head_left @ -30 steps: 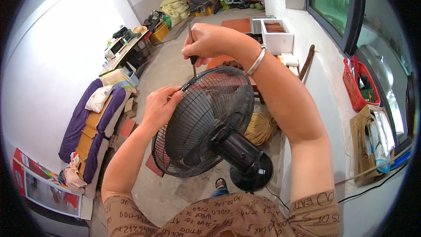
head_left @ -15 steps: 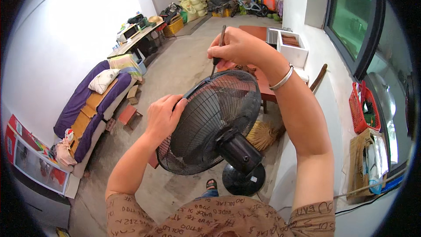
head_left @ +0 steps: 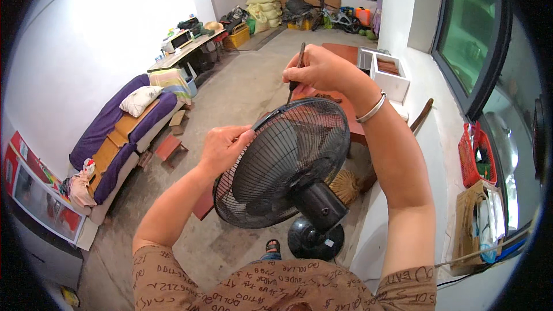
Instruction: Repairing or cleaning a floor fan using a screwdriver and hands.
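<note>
A black standing fan (head_left: 276,164) is tilted in front of me, its round wire cage up and its motor housing (head_left: 320,204) towards me. Its round black base (head_left: 314,241) is on the floor below. My left hand (head_left: 226,147) is closed on the left upper rim of the cage, thumb on top. Above the far rim, my right hand (head_left: 319,70) grips a screwdriver (head_left: 302,53) with a dark handle. The screwdriver's thin shaft points down to the rim, where its tip meets the edge; exactly what it touches is too small to make out.
Beyond the fan stands a reddish-brown table (head_left: 340,52), with a white box (head_left: 393,74) beside it. A straw broom (head_left: 345,187) lies right of the fan. To the left are a small red stool (head_left: 170,147) and a purple-covered sofa (head_left: 106,141). A red basket (head_left: 469,158) hangs at right.
The whole view has shifted slightly, and fan and hands appear a little further right. Both hands keep their hold, and the screwdriver stays at the cage rim.
</note>
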Motion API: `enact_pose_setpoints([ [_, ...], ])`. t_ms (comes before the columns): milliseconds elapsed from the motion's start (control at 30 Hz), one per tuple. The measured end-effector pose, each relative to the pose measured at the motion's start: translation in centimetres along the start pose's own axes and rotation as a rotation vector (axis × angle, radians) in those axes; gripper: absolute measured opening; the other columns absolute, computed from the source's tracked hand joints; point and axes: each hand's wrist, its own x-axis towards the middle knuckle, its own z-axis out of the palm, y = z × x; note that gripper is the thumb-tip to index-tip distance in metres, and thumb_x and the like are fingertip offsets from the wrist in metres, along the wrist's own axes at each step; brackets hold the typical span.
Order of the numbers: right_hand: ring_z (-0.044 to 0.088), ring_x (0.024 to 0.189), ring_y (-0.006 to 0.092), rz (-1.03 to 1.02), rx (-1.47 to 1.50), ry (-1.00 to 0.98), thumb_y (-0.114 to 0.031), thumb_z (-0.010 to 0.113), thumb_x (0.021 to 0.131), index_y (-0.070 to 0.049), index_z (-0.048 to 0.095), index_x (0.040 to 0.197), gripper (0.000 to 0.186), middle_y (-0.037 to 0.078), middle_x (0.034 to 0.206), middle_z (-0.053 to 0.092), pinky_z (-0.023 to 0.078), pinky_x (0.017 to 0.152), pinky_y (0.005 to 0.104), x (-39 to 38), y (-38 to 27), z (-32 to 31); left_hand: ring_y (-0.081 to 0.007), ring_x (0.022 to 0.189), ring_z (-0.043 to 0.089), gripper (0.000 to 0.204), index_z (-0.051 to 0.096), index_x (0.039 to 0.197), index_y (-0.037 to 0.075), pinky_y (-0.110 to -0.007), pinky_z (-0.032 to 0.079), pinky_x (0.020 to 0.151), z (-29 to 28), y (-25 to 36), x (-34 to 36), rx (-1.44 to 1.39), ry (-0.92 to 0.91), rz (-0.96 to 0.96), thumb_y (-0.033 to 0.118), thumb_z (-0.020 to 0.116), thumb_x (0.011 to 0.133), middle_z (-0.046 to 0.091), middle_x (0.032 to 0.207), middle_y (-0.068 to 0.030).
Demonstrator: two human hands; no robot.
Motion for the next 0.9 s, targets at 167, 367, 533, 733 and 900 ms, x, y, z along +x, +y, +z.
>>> enact_pose_setpoints([
  [167, 0.065, 0.061, 0.01, -0.046, -0.108, 0.017, -0.021, 0.066, 0.087, 0.005, 0.071, 0.09, 0.027, 0.008, 0.073, 0.068, 0.052, 0.055, 0.0234, 0.4, 0.0, 1.0, -0.0289, 0.081, 0.068, 0.031, 0.07, 0.099, 0.006, -0.037, 0.051, 0.07, 0.6, -0.1, -0.7, 0.025, 0.072, -0.102, 0.033, 0.056, 0.093, 0.07, 0.091, -0.0141],
  [367, 0.068, 0.058, 0.0159, -0.13, -0.067, 0.051, -0.019, 0.065, 0.081, 0.011, 0.069, 0.083, 0.03, 0.014, 0.068, 0.068, 0.054, 0.053, 0.0284, 0.2, -0.1, 1.8, -0.0315, 0.089, 0.067, 0.033, 0.067, 0.101, 0.004, -0.039, 0.051, 0.076, 1.0, 1.4, 0.3, 0.176, 0.023, -0.138, 0.034, 0.054, 0.095, 0.07, 0.094, -0.017],
  [533, 0.067, 0.057, 0.016, -0.123, -0.034, 0.034, -0.018, 0.065, 0.081, 0.011, 0.068, 0.085, 0.03, 0.013, 0.068, 0.068, 0.054, 0.053, 0.0285, 0.3, -0.1, 1.9, -0.036, 0.078, 0.067, 0.034, 0.072, 0.097, 0.01, -0.045, 0.051, 0.07, 1.1, 0.7, 0.6, 0.166, 0.058, -0.055, 0.037, 0.053, 0.094, 0.069, 0.085, -0.0174],
  [733, 0.067, 0.059, 0.0156, -0.096, -0.037, 0.042, -0.018, 0.065, 0.082, 0.011, 0.068, 0.086, 0.029, 0.012, 0.069, 0.067, 0.054, 0.053, 0.0289, 0.3, -0.3, 1.4, -0.0353, 0.075, 0.067, 0.034, 0.075, 0.096, 0.016, -0.044, 0.051, 0.067, 0.4, 1.4, 1.6, 0.135, -0.038, -0.122, 0.041, 0.053, 0.091, 0.068, 0.076, -0.0167],
  [900, 0.067, 0.059, 0.016, -0.066, -0.008, 0.033, -0.018, 0.066, 0.082, 0.01, 0.068, 0.085, 0.028, 0.013, 0.07, 0.068, 0.056, 0.053, 0.0292, 0.8, -0.4, 1.2, -0.0366, 0.065, 0.065, 0.036, 0.073, 0.096, 0.007, -0.041, 0.049, 0.06, 0.2, 0.9, 2.0, 0.103, -0.045, -0.064, 0.039, 0.056, 0.09, 0.064, 0.072, -0.0216],
])
